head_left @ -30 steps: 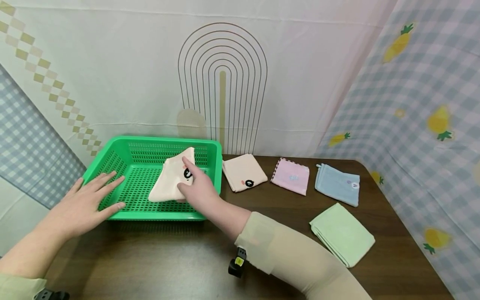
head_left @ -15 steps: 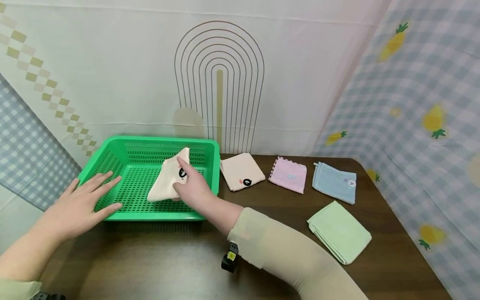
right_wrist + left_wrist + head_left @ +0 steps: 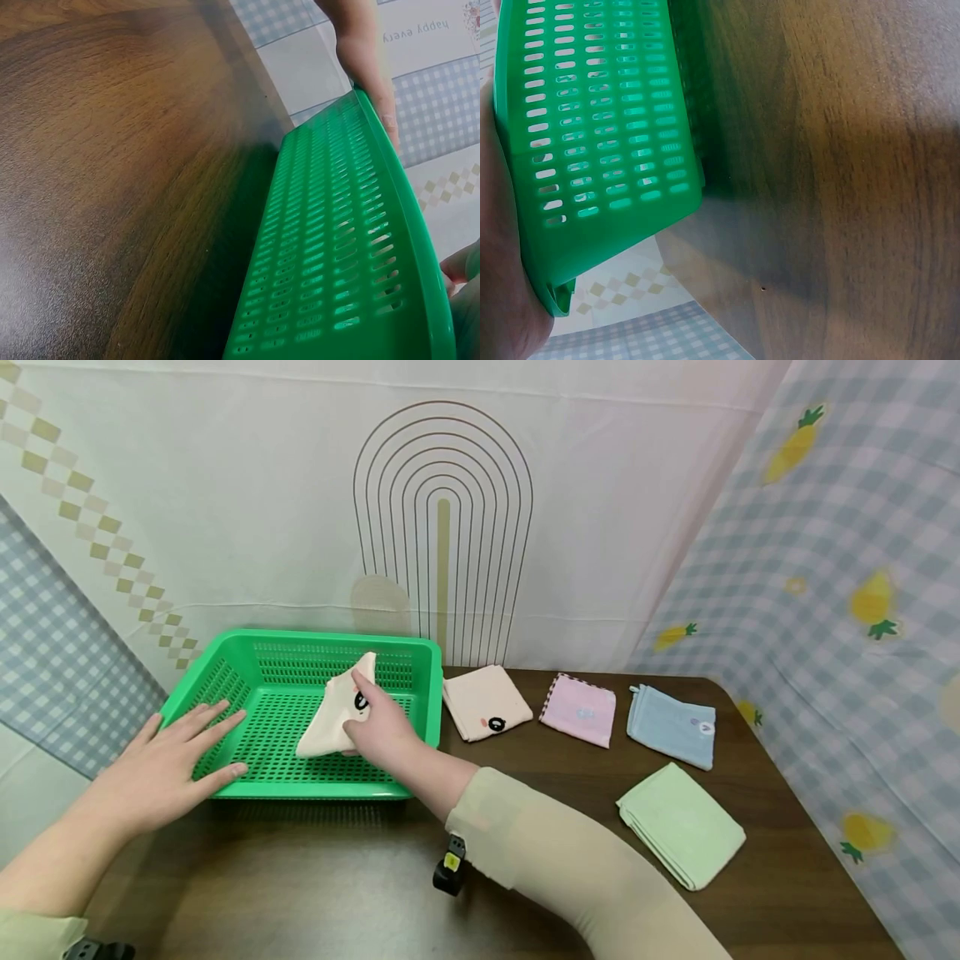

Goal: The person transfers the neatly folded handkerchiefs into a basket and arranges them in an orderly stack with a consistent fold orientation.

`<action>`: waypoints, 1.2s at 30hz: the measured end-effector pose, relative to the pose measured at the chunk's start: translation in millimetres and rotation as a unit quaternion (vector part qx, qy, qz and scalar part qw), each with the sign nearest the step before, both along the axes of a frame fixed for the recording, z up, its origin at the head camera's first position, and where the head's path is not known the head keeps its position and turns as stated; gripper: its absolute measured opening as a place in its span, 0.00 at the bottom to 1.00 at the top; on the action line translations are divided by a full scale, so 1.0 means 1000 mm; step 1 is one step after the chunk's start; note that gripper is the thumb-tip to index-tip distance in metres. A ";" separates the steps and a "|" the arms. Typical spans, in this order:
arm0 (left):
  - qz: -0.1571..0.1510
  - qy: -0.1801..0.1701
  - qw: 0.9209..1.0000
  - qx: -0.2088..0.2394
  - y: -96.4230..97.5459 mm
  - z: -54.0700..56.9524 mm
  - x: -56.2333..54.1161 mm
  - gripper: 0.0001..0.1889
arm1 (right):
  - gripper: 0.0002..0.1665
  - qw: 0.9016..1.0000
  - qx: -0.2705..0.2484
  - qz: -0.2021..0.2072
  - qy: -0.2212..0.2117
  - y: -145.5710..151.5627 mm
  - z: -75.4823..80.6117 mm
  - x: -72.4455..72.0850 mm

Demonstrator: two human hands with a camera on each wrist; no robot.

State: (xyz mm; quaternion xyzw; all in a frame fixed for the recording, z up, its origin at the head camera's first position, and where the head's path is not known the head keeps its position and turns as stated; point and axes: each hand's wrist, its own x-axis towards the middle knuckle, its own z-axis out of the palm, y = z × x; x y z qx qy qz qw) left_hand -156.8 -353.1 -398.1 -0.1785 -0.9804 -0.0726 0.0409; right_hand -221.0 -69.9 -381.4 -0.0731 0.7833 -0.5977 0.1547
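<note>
Within the walls of the green basket, the right hand's grip is clamped on a folded cream cloth, held tilted; whether it touches the basket floor cannot be told. The left hand rests at the basket's left rim, fingers spread apart. Just right of the basket, a second cream cloth lies on the table, then a lilac cloth and a blue cloth, with a green cloth nearer the person.

The basket is plastic (glossy), the towel cloth.
</note>
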 end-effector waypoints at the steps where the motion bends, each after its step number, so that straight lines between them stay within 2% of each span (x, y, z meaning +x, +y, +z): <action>1: 0.000 0.000 1.000 0.000 0.000 0.000 0.000 0.42 | 0.46 1.000 0.000 0.000 -0.001 -0.001 0.000 0.000; 8: -0.002 0.000 1.000 0.004 0.001 0.000 -0.001 0.42 | 0.46 1.000 -0.003 0.000 -0.016 -0.003 0.000 -0.001; 18: -0.002 -0.003 1.000 0.002 0.001 -0.002 -0.001 0.42 | 0.46 0.999 0.041 -0.002 -0.015 -0.004 -0.002 -0.008; 26: -0.002 0.000 1.000 0.003 -0.001 -0.003 0.000 0.43 | 0.48 0.996 0.091 0.021 0.003 -0.003 -0.004 -0.011; 36: -0.002 0.003 1.000 0.003 -0.001 -0.003 -0.001 0.43 | 0.50 0.985 0.164 0.037 0.023 0.001 -0.004 -0.014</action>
